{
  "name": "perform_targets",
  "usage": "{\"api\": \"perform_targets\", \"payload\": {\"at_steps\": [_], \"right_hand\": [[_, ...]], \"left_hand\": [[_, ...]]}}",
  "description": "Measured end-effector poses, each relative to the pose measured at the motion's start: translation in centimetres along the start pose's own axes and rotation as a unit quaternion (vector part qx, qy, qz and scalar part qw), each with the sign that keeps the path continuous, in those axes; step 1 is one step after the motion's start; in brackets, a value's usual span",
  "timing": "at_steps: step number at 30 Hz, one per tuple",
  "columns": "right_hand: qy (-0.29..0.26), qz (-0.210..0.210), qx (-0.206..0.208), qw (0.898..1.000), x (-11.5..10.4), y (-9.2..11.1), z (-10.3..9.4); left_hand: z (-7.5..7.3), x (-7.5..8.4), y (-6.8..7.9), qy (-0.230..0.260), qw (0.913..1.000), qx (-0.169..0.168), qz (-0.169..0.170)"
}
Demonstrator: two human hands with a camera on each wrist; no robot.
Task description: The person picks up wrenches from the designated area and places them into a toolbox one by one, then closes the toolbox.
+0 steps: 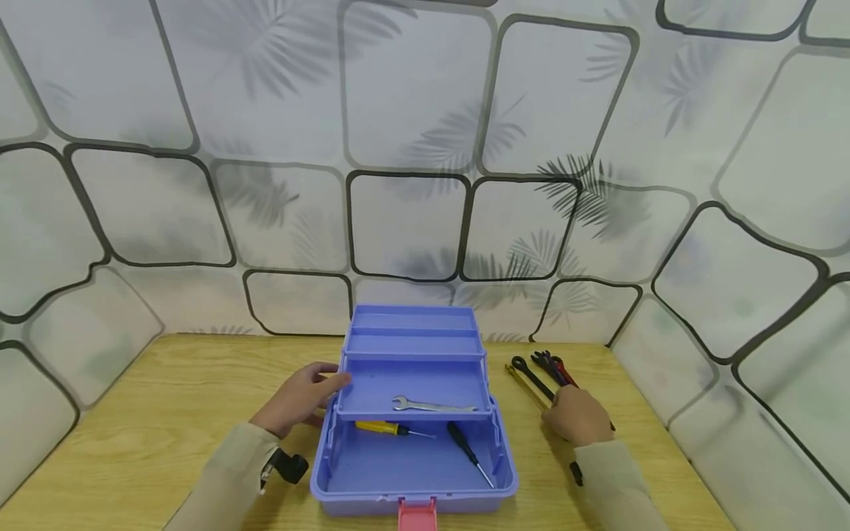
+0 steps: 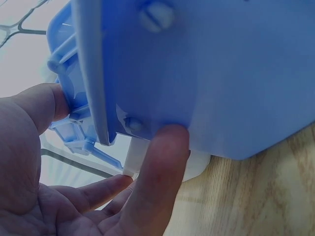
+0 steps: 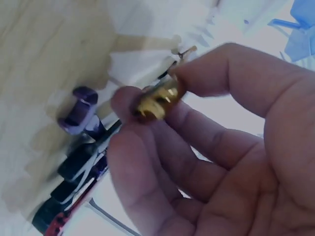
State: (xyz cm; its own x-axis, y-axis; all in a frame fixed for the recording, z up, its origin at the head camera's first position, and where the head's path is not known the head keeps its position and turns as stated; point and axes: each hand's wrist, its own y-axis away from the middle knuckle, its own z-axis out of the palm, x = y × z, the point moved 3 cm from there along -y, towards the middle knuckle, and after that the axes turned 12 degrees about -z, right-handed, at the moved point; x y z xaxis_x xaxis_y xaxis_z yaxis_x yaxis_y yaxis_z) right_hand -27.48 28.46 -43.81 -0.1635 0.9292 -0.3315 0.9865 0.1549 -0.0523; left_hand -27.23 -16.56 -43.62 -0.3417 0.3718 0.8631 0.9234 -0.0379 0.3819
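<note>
A blue-purple toolbox stands with its tiered trays raised at the back. My left hand holds its left side, thumb at the tray edge and a fingertip against the outer wall. An open-end wrench lies in the lower tray. Below it, a yellow-handled screwdriver and a black-handled screwdriver lie in the box. Right of the box, my right hand pinches a gold-coloured metal tool between thumb and fingers; its kind is hidden by the grip.
Beside the right hand lie a dark ring-ended wrench and several other tools, one with red. A purple tool end shows in the right wrist view. Patterned fabric walls the wooden table at the back and sides.
</note>
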Motion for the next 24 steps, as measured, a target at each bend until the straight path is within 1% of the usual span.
{"api": "perform_targets", "payload": {"at_steps": [2, 5, 12, 24], "right_hand": [[-0.001, -0.006, 0.016, 1.000, -0.10, -0.05, 0.10], [0.006, -0.008, 0.028, 1.000, -0.05, -0.14, 0.35], [0.012, -0.002, 0.019, 1.000, 0.22, -0.28, 0.84], [0.017, -0.014, 0.026, 0.999, -0.37, -0.07, 0.47]], "left_hand": [[-0.04, 0.05, 0.00, 0.002, 1.0000, 0.000, 0.001], [-0.07, 0.12, 0.04, 0.002, 1.0000, 0.000, 0.000], [-0.08, 0.18, 0.17, 0.001, 1.0000, 0.000, 0.000], [-0.01, -0.17, -0.22, 0.005, 1.0000, 0.002, -0.001]]}}
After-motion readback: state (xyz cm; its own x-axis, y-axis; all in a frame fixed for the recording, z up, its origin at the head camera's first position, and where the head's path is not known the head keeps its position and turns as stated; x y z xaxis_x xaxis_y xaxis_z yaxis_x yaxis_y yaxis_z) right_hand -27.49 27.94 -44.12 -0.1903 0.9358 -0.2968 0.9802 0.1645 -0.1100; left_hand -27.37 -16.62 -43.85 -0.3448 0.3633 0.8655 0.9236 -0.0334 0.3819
